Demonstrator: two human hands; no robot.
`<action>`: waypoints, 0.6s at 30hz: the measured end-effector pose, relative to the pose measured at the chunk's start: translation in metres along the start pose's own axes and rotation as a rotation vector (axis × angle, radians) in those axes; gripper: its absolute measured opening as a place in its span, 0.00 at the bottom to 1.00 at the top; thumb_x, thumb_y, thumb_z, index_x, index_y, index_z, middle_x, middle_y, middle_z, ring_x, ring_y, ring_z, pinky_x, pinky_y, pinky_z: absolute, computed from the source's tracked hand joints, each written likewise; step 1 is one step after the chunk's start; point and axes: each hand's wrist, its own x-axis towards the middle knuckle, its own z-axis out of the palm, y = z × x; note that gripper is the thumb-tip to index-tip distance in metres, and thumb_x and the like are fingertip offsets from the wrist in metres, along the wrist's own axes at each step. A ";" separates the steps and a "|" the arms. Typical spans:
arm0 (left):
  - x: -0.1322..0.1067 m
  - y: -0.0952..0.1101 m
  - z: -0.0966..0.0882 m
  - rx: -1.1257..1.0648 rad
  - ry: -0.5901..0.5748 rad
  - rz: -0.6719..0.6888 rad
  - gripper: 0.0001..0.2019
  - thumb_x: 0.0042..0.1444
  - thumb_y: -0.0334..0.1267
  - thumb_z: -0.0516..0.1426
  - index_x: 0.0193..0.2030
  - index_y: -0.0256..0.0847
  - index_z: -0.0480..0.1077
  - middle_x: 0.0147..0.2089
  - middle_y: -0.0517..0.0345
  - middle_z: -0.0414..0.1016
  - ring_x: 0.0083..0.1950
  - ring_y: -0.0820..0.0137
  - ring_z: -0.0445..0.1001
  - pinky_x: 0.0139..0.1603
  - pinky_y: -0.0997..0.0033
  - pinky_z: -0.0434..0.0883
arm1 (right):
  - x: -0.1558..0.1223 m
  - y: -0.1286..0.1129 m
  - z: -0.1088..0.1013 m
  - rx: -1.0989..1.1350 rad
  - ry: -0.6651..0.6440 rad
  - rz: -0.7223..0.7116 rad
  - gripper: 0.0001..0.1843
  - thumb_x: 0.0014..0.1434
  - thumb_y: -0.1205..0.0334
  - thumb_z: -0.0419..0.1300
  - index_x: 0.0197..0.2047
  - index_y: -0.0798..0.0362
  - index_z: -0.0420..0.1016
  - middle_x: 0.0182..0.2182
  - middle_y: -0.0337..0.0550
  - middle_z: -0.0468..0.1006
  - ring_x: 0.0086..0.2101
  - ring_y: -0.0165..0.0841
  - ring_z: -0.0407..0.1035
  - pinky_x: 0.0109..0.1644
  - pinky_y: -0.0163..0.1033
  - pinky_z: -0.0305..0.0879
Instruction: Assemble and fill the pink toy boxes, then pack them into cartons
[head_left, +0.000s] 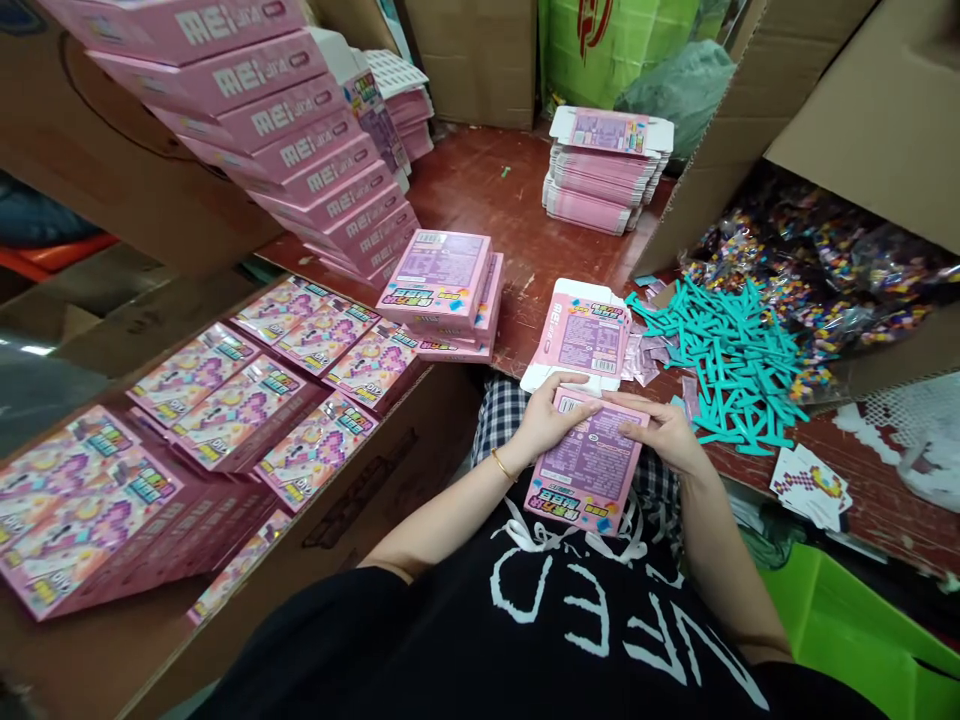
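Note:
A pink printed box (585, 465) rests against my lap, its purple text panel facing up. My left hand (553, 415) grips its upper left edge, and my right hand (667, 432) holds its upper right corner. Just beyond it on the table lies a flattened pink carton (581, 325) with white flaps. To the right spreads a heap of teal plastic tools (727, 360), with small pinkish packets (643, 355) beside it. A short stack of closed pink boxes (442, 270) stands left of the flat carton.
A tall stack of pink boxes (322, 150) leans at the left. Below it, an open carton (360, 440) holds rows of boxes. More flat cartons (600, 190) are piled at the back. A cardboard box of bagged colourful beads (832, 270) and some printed cards (810, 485) are right.

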 end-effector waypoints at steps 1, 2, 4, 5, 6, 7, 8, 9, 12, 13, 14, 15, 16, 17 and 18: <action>0.001 -0.002 0.000 -0.019 0.012 -0.005 0.23 0.50 0.47 0.69 0.49 0.37 0.71 0.52 0.46 0.76 0.56 0.59 0.74 0.62 0.53 0.67 | 0.000 -0.001 0.001 -0.014 -0.009 -0.022 0.22 0.47 0.52 0.75 0.47 0.45 0.84 0.54 0.46 0.80 0.57 0.43 0.72 0.65 0.52 0.65; 0.002 -0.003 -0.001 -0.051 0.027 -0.014 0.26 0.49 0.46 0.69 0.50 0.37 0.70 0.53 0.44 0.76 0.57 0.58 0.74 0.62 0.53 0.67 | 0.001 -0.002 0.002 -0.025 -0.011 -0.040 0.22 0.47 0.53 0.75 0.47 0.45 0.84 0.53 0.46 0.80 0.56 0.43 0.72 0.65 0.52 0.65; 0.003 0.001 -0.011 -0.143 0.017 -0.059 0.35 0.45 0.45 0.72 0.57 0.36 0.65 0.56 0.40 0.74 0.57 0.57 0.74 0.60 0.52 0.70 | 0.011 -0.003 0.000 -0.039 0.026 -0.070 0.21 0.47 0.54 0.74 0.46 0.46 0.84 0.52 0.47 0.81 0.55 0.43 0.73 0.65 0.53 0.65; 0.002 0.005 -0.020 -0.185 -0.025 -0.091 0.39 0.43 0.43 0.72 0.60 0.37 0.62 0.57 0.38 0.73 0.57 0.56 0.74 0.57 0.53 0.72 | 0.022 -0.005 -0.002 -0.027 0.083 -0.085 0.21 0.47 0.54 0.74 0.46 0.46 0.84 0.50 0.47 0.82 0.54 0.43 0.74 0.65 0.53 0.66; 0.000 0.012 -0.034 -0.211 -0.081 -0.116 0.42 0.43 0.43 0.73 0.62 0.37 0.61 0.59 0.37 0.72 0.56 0.56 0.75 0.55 0.54 0.74 | 0.037 -0.007 -0.004 0.003 0.159 -0.099 0.21 0.46 0.54 0.75 0.45 0.46 0.84 0.49 0.46 0.82 0.53 0.43 0.75 0.64 0.53 0.66; -0.002 0.021 -0.051 -0.211 -0.119 -0.118 0.41 0.44 0.42 0.72 0.63 0.38 0.61 0.60 0.38 0.72 0.55 0.57 0.76 0.53 0.56 0.76 | 0.057 -0.011 -0.005 0.049 0.238 -0.115 0.21 0.46 0.53 0.75 0.44 0.46 0.84 0.48 0.46 0.83 0.51 0.43 0.76 0.62 0.54 0.68; -0.005 0.032 -0.071 -0.187 -0.107 -0.079 0.37 0.46 0.42 0.71 0.62 0.39 0.64 0.60 0.40 0.72 0.55 0.58 0.76 0.52 0.58 0.76 | 0.081 -0.018 -0.004 0.101 0.301 -0.134 0.21 0.45 0.53 0.75 0.44 0.47 0.83 0.47 0.45 0.83 0.50 0.43 0.76 0.61 0.53 0.69; -0.008 0.043 -0.094 -0.147 -0.023 0.002 0.32 0.49 0.42 0.70 0.60 0.40 0.67 0.59 0.42 0.73 0.56 0.59 0.76 0.52 0.60 0.76 | 0.108 -0.026 0.001 0.150 0.327 -0.155 0.22 0.45 0.51 0.74 0.44 0.48 0.83 0.47 0.45 0.83 0.49 0.42 0.77 0.59 0.53 0.70; -0.012 0.068 -0.165 -0.043 0.537 0.339 0.17 0.58 0.44 0.64 0.53 0.42 0.72 0.56 0.48 0.76 0.57 0.64 0.75 0.55 0.65 0.75 | 0.201 -0.059 0.035 0.220 0.184 -0.205 0.23 0.46 0.48 0.72 0.43 0.51 0.81 0.47 0.46 0.83 0.49 0.42 0.76 0.58 0.51 0.72; -0.011 0.071 -0.186 -0.039 0.694 0.406 0.15 0.60 0.45 0.62 0.51 0.42 0.72 0.55 0.49 0.76 0.58 0.65 0.75 0.54 0.66 0.75 | 0.231 -0.070 0.052 0.230 0.122 -0.216 0.22 0.47 0.48 0.71 0.43 0.51 0.80 0.47 0.46 0.82 0.50 0.42 0.76 0.58 0.50 0.72; -0.008 0.069 -0.205 -0.055 0.801 0.432 0.15 0.60 0.45 0.62 0.50 0.42 0.72 0.55 0.50 0.76 0.57 0.65 0.76 0.53 0.67 0.75 | 0.258 -0.080 0.071 0.235 0.071 -0.219 0.22 0.48 0.47 0.71 0.42 0.52 0.79 0.46 0.46 0.82 0.49 0.41 0.75 0.57 0.50 0.72; -0.005 0.063 -0.220 -0.084 0.860 0.418 0.15 0.60 0.46 0.61 0.50 0.42 0.71 0.55 0.50 0.76 0.56 0.65 0.76 0.51 0.68 0.76 | 0.282 -0.087 0.091 0.235 0.029 -0.209 0.22 0.49 0.47 0.70 0.43 0.52 0.78 0.45 0.46 0.82 0.48 0.40 0.76 0.56 0.50 0.73; -0.001 0.053 -0.232 -0.118 0.893 0.381 0.15 0.60 0.47 0.61 0.49 0.42 0.71 0.55 0.50 0.77 0.55 0.65 0.77 0.50 0.68 0.76 | 0.303 -0.093 0.110 0.222 -0.002 -0.188 0.21 0.50 0.48 0.69 0.43 0.53 0.78 0.44 0.46 0.83 0.47 0.39 0.76 0.55 0.50 0.73; 0.002 0.040 -0.241 -0.147 0.923 0.336 0.15 0.59 0.47 0.61 0.49 0.42 0.70 0.54 0.50 0.77 0.54 0.66 0.78 0.48 0.69 0.76 | 0.320 -0.096 0.127 0.191 -0.015 -0.169 0.21 0.51 0.49 0.68 0.43 0.53 0.77 0.43 0.46 0.83 0.45 0.39 0.76 0.54 0.50 0.73; 0.005 0.026 -0.246 -0.171 0.958 0.291 0.16 0.58 0.48 0.61 0.48 0.42 0.70 0.54 0.50 0.77 0.53 0.66 0.78 0.48 0.69 0.75 | 0.332 -0.097 0.142 0.136 -0.014 -0.154 0.20 0.52 0.51 0.68 0.43 0.55 0.77 0.42 0.46 0.83 0.44 0.38 0.76 0.54 0.50 0.73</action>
